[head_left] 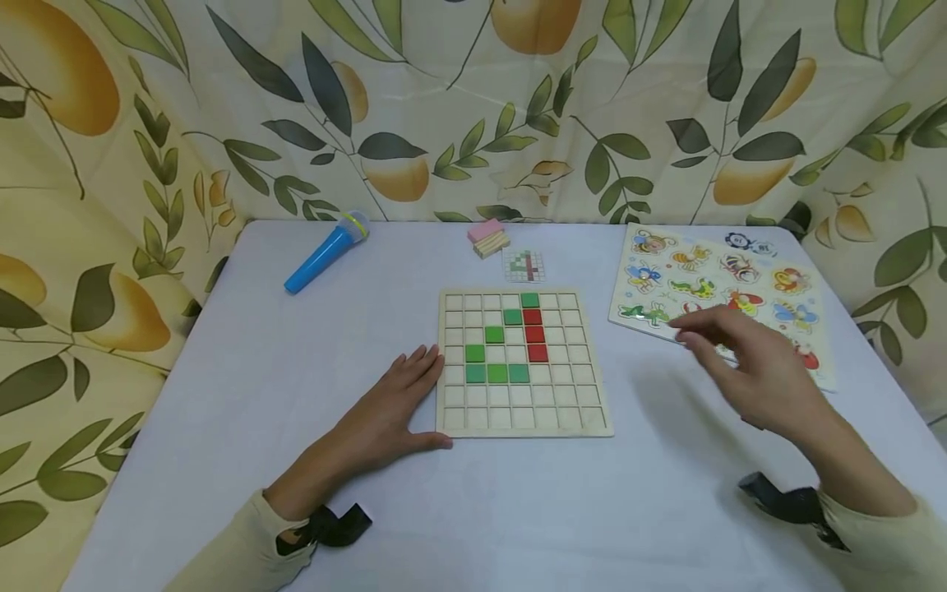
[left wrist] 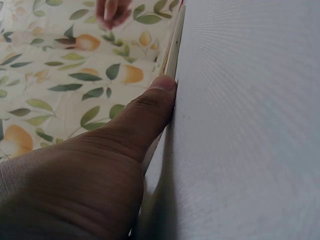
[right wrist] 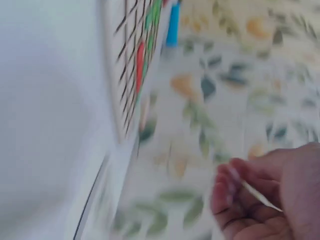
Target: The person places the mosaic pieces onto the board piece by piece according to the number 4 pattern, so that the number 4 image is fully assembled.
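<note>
A wooden grid board lies mid-table, with green tiles and red tiles in some of its squares. My left hand rests against the board's left edge, fingers fairly straight and the thumb at the near corner. The left wrist view has that thumb touching the board's side. Raised over the near part of an insect picture puzzle, my right hand pinches a small thin pale tile. It is seen edge-on and blurred, so the colour of its face is hidden.
Behind the board lies a small pattern card, with pink and wood-coloured blocks beyond it. A blue toy microphone lies at the back left. Fruit-patterned cloth hangs behind the white table.
</note>
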Motion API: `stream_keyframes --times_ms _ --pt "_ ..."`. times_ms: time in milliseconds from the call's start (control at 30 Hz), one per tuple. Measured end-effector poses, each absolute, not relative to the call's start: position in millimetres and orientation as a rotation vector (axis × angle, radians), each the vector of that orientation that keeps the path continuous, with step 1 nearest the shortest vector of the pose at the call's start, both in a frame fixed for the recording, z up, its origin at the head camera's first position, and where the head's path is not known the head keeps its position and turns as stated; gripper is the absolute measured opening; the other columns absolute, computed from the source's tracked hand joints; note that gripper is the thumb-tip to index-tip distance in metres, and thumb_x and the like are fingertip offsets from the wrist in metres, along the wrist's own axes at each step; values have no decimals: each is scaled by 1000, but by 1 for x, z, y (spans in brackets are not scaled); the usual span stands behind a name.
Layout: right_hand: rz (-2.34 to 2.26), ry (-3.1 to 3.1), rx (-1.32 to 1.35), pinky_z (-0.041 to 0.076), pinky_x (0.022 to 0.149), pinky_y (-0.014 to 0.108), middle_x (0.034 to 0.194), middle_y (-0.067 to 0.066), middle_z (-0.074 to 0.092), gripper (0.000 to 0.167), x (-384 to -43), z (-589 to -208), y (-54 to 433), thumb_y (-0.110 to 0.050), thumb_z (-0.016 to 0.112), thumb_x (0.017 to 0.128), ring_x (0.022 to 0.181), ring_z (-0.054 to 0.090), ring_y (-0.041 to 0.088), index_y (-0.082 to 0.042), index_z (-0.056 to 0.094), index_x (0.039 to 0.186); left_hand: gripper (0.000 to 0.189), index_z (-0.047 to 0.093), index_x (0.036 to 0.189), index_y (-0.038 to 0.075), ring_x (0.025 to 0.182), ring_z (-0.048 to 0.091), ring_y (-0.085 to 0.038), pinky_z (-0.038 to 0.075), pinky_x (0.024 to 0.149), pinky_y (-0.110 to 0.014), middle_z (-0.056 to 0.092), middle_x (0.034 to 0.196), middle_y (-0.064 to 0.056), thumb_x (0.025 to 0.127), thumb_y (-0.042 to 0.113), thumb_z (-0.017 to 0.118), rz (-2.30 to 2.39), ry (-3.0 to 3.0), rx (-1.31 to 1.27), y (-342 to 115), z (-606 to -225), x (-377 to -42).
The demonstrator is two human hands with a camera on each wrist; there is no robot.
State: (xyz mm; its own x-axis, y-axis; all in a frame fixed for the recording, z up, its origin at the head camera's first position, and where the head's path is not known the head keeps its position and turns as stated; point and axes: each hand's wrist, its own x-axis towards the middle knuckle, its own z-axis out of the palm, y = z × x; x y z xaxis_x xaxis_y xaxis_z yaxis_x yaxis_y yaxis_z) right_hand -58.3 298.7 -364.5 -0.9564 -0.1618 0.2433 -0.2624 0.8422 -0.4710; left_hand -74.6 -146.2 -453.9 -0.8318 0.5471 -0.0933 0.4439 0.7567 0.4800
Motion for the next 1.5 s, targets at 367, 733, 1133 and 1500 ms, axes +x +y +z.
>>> stream_keyframes --times_ms 367,733,1133,1500 --pt "1155 -2378 -299 48 87 -4 105 -21 63 34 19 -412 406 2 43 111 87 60 -4 -23 64 121 118 23 170 10 170 11 -26 15 140 -50 19 180 -6 83 55 88 682 2714 755 -143 -455 -74" --pt "1036 -2696 -538 42 81 -9 108 -37 53 28 24 -454 430 -22 54 112 95 52 -21 -12 63 137 118 22 170 11 170 14 -29 16 139 -51 15 181 -7 83 56 88 655 2729 760 -147 -457 -72" --pt "755 -2974 -382 7 97 -8 146 28 50 47 32 -462 432 -23 70 105 134 42 46 -3 58 146 118 22 170 11 170 13 -30 16 139 -51 16 181 -8 84 56 87 671 2721 769 -143 -456 -72" --pt "697 -2935 -356 7 95 -10 139 29 53 35 29 -462 430 -13 73 101 131 45 51 2 64 131 118 22 170 12 170 13 -29 17 139 -51 16 181 -7 83 55 88 678 2718 743 -143 -455 -72"
